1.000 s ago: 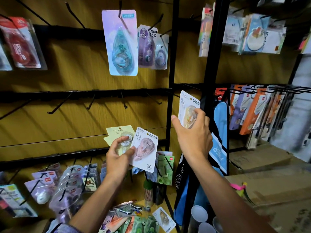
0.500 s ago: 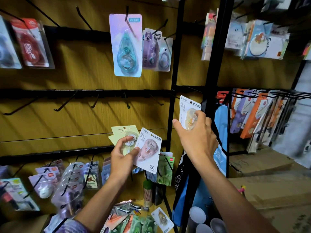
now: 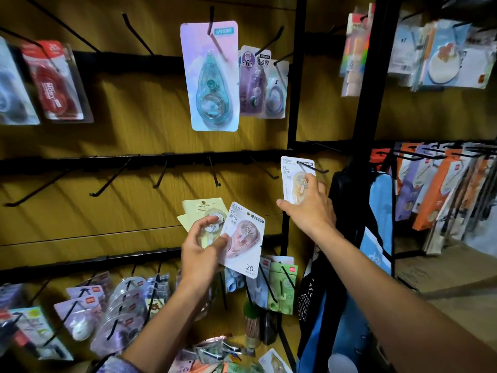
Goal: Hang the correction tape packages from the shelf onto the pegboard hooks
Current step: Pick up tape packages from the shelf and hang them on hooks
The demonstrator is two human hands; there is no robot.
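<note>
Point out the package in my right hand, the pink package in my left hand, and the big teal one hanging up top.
yellow package [image 3: 289, 173], head view, left card edge.
pink package [image 3: 246, 238], head view, blister.
teal package [image 3: 212, 92], head view, blister.

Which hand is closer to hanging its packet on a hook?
The right hand. It holds its orange packet up at a hook; the left hand holds spare packets lower down.

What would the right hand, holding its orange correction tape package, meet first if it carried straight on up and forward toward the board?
Most likely the black hook at the package's top edge: the right hand holds the orange package just below it. Depth is unclear.
</note>
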